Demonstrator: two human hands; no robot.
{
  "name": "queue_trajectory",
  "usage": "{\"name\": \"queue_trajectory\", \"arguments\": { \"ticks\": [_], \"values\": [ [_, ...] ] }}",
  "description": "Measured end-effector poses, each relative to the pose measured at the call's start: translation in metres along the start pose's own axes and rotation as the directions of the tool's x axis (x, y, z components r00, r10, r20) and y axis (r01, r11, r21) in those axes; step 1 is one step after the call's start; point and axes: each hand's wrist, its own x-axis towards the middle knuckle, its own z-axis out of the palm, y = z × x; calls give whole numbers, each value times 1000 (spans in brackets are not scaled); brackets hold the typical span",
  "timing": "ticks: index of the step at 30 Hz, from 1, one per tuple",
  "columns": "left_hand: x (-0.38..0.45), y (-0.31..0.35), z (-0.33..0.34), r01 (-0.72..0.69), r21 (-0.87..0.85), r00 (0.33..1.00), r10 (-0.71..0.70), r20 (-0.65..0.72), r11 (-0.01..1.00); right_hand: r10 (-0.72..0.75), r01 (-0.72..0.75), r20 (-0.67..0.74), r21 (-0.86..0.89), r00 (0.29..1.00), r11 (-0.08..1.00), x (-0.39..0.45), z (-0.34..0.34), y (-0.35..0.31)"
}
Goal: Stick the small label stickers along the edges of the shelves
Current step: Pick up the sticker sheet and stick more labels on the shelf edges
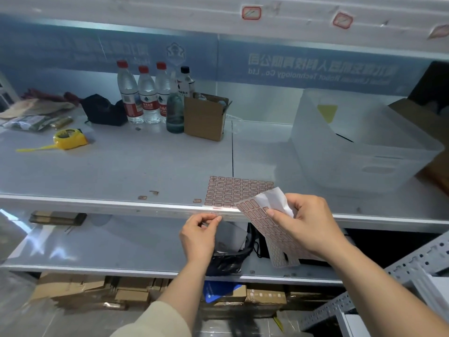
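Note:
My right hand (pixel 307 224) grips a sticker sheet (pixel 264 227) of small red-bordered labels, which hangs below the middle shelf's front edge (pixel 121 203). My left hand (pixel 200 233) pinches one small label sticker (pixel 217 218) between thumb and forefinger, just under that edge. A second sticker sheet (pixel 233 190) lies flat on the middle shelf near its front. Three loose stickers (pixel 197 201) lie on the shelf surface. The upper shelf's edge (pixel 170 10) carries stuck labels (pixel 251 12).
On the middle shelf stand water bottles (pixel 143 93), an open cardboard box (pixel 206 116), a yellow tape measure (pixel 68 139), a black pouch (pixel 104 109) and a translucent bin (pixel 359 142). A black bag (pixel 230 259) sits on the lower shelf. A metal rack (pixel 401 283) is at right.

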Motion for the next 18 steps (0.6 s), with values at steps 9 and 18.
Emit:
{"name": "queue_trajectory", "arguments": {
  "ticks": [9,18],
  "values": [
    [-4,5,0,49,49,996,-46,-71,998,-8,8,13,21,1000,1000,-1,2,-3],
    [2,3,-3,44,118,997,-36,-70,992,2,-2,10,35,1000,999,-2,2,-6]
  ]
}}
